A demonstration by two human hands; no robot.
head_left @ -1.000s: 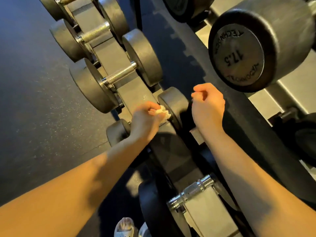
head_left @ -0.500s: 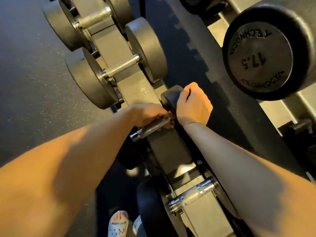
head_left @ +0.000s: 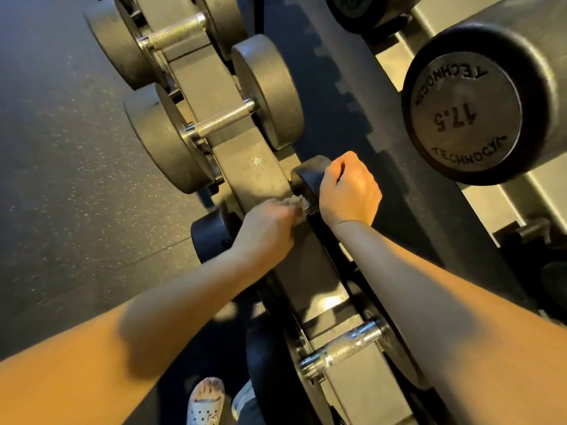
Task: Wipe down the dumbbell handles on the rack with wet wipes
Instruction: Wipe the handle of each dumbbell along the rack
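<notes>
Well, nearest to me, below my wrists, my shoe pokes in at the bottom edge, and the knurled bar of the closest dumbbell lies bare across the rack. Just past it, my left hand is curled tight round the wet wipe, pressing it onto the handle of the small dumbbell; a crumpled tuft of wipe shows beyond my knuckles. My right hand sits just beside it, fingers curled over that dumbbell's right-hand head, I judge to stop it rolling in its cradle while I rub. Nearly all of the handle is hidden under my left fingers, so I cannot tell how much of it the wipe covers, and my right fingertips are tucked out of sight against the head. Beyond my fingers lie the next handle and a farther handle, both bare, with the rack's top cut off by the frame. Well apart, to the right of my right hand, sits the big 17.5 dumbbell on another tier, only partly in view.
</notes>
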